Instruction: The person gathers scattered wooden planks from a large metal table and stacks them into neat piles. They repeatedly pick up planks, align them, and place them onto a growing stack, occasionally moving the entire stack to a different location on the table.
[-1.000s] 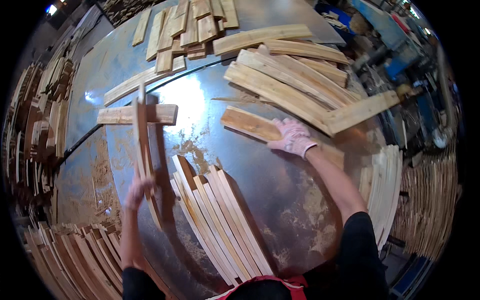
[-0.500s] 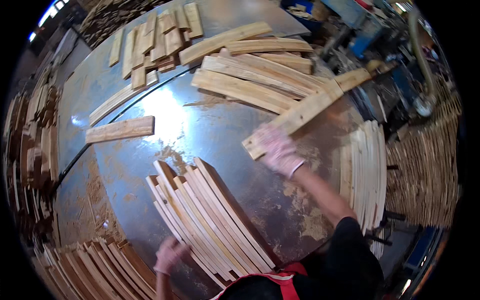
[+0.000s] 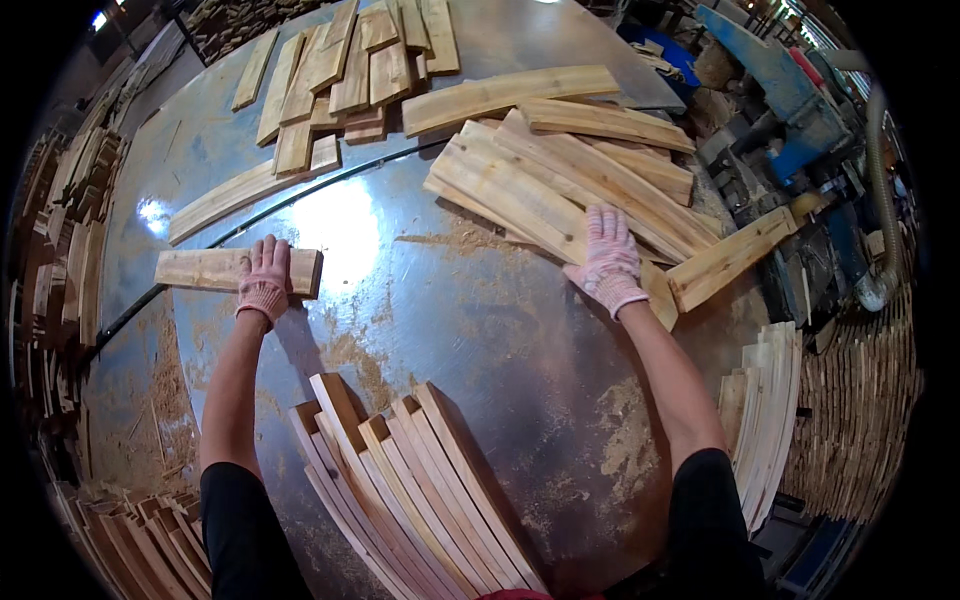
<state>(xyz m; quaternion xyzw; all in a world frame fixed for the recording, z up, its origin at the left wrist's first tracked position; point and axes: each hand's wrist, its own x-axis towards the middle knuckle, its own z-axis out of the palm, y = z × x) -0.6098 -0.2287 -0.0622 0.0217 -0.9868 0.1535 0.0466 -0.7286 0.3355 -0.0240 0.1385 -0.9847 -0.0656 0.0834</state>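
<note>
Short wood board point(image 3: 235, 270), lying alone on steel table point(image 3: 420, 330): our left hand point(image 3: 266, 280) flat on it, fingers together. R. hand point(image 3: 607, 262) spread on plank pile point(image 3: 560, 185), prob. unsorted; edge-stacked slats point(image 3: 420, 490) done.

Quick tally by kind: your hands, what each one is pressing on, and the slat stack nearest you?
gloved hands, left hand and right hand: 2
short board under the left hand: 1
plank pile under the right hand: 1
fanned slat stack: 1
Total: 5
</note>
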